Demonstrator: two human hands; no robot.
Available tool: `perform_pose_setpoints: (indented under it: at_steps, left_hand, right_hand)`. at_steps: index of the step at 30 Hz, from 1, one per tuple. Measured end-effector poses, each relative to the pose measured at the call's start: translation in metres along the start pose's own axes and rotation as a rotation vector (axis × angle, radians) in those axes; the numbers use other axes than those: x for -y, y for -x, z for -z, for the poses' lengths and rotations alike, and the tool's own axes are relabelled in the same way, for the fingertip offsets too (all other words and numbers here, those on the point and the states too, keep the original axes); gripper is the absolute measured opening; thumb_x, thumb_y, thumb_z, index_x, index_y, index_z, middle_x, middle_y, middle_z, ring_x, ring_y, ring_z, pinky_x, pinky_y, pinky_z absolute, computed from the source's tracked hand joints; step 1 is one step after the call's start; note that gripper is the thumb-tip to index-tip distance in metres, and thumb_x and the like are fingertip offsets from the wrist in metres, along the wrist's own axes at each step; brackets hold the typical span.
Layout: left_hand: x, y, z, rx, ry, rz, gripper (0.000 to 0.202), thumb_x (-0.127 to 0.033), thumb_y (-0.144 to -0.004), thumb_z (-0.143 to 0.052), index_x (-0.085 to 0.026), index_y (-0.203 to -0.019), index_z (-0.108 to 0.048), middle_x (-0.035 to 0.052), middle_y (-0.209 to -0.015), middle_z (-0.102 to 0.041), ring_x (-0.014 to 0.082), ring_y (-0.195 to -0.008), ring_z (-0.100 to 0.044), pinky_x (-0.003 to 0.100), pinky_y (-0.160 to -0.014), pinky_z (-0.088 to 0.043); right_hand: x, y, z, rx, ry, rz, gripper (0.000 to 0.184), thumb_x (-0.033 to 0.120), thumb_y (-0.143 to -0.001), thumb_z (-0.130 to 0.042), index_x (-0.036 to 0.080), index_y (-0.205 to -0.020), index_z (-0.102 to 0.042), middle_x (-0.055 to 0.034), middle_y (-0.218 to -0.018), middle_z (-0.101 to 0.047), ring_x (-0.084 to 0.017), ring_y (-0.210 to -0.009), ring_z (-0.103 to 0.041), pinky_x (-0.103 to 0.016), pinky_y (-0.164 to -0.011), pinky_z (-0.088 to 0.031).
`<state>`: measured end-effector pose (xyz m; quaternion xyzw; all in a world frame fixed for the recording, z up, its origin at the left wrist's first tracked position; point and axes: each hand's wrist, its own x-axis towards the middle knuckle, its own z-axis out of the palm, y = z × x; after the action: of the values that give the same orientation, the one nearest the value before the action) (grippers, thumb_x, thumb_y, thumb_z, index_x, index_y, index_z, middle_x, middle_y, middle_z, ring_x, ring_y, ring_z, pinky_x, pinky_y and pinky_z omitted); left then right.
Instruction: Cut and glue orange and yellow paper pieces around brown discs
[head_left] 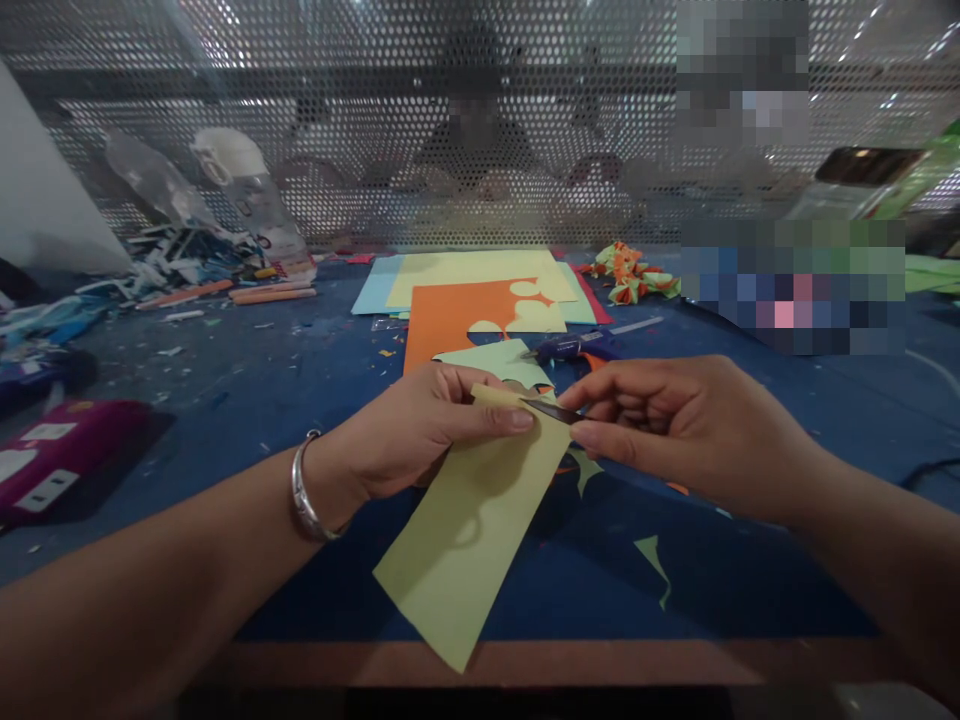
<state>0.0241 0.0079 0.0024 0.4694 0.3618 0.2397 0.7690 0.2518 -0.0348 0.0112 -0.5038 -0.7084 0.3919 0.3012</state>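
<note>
My left hand (pixel 442 415), with a silver bangle at the wrist, pinches the upper end of a pale yellow paper strip (pixel 465 540). The strip hangs at a slant toward the table's front edge. Closed around a pair of scissors (pixel 556 410) is my right hand (pixel 660 420); only the dark pointed blades show, and the handles are hidden in the fingers. The blade tips lie at the top of the strip, close to my left thumb. Just beyond the hands are a pale green paper piece (pixel 495 360) and a blue glue gun (pixel 574 346).
Orange paper (pixel 439 315) with round cutouts lies over yellow sheets (pixel 480 270). Cut scraps (pixel 652 565) litter the blue table. At left are a purple case (pixel 71 455) and a clear bottle (pixel 255 200). Crumpled orange-green paper shapes (pixel 630 272) sit before a perforated metal screen (pixel 360 130).
</note>
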Motion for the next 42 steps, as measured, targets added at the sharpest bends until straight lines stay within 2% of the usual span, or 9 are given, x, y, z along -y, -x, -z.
perform_pose_setpoints:
  at_steps: [5, 17, 22, 27, 33, 42]
  left_hand:
    - [0.0015, -0.0016, 0.0017, 0.051, -0.001, -0.025, 0.012, -0.013, -0.082, -0.076, -0.013, -0.071, -0.073, 0.0011, -0.061, -0.072, 0.0085, -0.050, -0.065, 0.015, -0.050, -0.052]
    - [0.0034, -0.0010, 0.0042, 0.097, -0.050, -0.001, 0.005, -0.017, -0.083, -0.077, -0.012, -0.083, -0.077, 0.0053, -0.075, -0.078, 0.0126, -0.062, -0.072, 0.020, -0.061, -0.058]
    - [0.0029, -0.0008, 0.0039, 0.122, -0.016, 0.018, 0.004, -0.015, -0.084, -0.076, -0.012, -0.082, -0.077, 0.0041, -0.073, -0.077, 0.0118, -0.061, -0.072, 0.019, -0.061, -0.059]
    - [0.0033, -0.0018, 0.0038, 0.140, -0.025, 0.022, 0.008, -0.016, -0.084, -0.076, -0.009, -0.087, -0.077, 0.0076, -0.076, -0.078, 0.0132, -0.062, -0.072, 0.020, -0.061, -0.059]
    - [0.0040, -0.0029, 0.0022, 0.109, -0.042, 0.027, 0.005, -0.016, -0.082, -0.077, -0.011, -0.081, -0.075, 0.0048, -0.073, -0.077, 0.0120, -0.060, -0.071, 0.019, -0.060, -0.058]
    - [0.0029, 0.0002, 0.0061, 0.062, -0.031, 0.037, 0.010, -0.021, -0.082, -0.079, -0.012, -0.083, -0.076, 0.0062, -0.077, -0.078, 0.0135, -0.063, -0.071, 0.021, -0.059, -0.058]
  right_hand:
    - [0.0000, -0.0004, -0.0011, -0.005, 0.009, 0.012, 0.028, 0.043, -0.080, -0.077, 0.021, -0.098, -0.075, -0.0022, -0.072, -0.069, -0.014, -0.064, -0.061, -0.024, -0.056, -0.048]
    - [-0.0004, -0.0018, -0.0028, 0.012, -0.039, 0.021, 0.028, 0.039, -0.079, -0.078, 0.020, -0.100, -0.075, -0.0020, -0.073, -0.071, -0.014, -0.067, -0.066, -0.023, -0.057, -0.051]
    - [0.0003, 0.0000, -0.0022, 0.009, -0.016, 0.009, 0.027, 0.042, -0.080, -0.077, 0.021, -0.098, -0.075, -0.0023, -0.073, -0.071, -0.014, -0.065, -0.065, -0.024, -0.056, -0.050]
    - [-0.0007, -0.0011, -0.0013, 0.028, -0.037, 0.014, 0.027, 0.038, -0.078, -0.079, 0.020, -0.098, -0.075, -0.0008, -0.071, -0.070, -0.013, -0.064, -0.063, -0.022, -0.055, -0.048]
    - [-0.0045, -0.0014, -0.0016, 0.036, -0.032, 0.029, 0.027, 0.036, -0.079, -0.079, 0.020, -0.101, -0.075, -0.0007, -0.072, -0.070, -0.013, -0.064, -0.062, -0.022, -0.056, -0.048]
    - [-0.0055, -0.0033, -0.0020, 0.040, -0.028, 0.053, 0.028, 0.036, -0.081, -0.077, 0.017, -0.101, -0.074, -0.0005, -0.071, -0.068, -0.011, -0.062, -0.060, -0.021, -0.054, -0.046]
